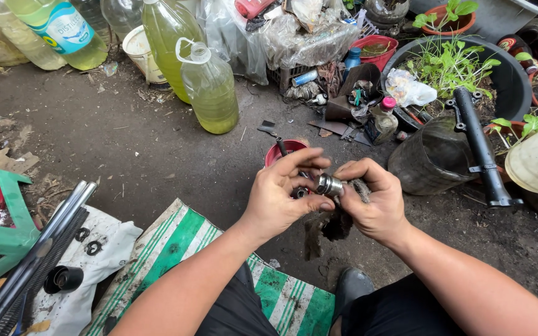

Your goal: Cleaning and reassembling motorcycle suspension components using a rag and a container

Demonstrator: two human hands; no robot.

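Metal cylinder part [329, 185] pinched btwn thumb & fingers of left hand [281, 196] and right hand [372, 200]; right also clutches dark rag [337, 221], w/ both hands above dirt ground [157, 162], just before red cup [279, 151].

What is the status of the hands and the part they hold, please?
Left hand and right hand both pinch small metal cylinder. Dirty rag under right hand. Red cup just behind; nothing blocking.

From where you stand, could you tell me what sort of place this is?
Probably an outdoor yard repair spot: bare dirt ground, large plastic jugs of yellowish liquid, black tubs of green plants, long chrome metal tubes.
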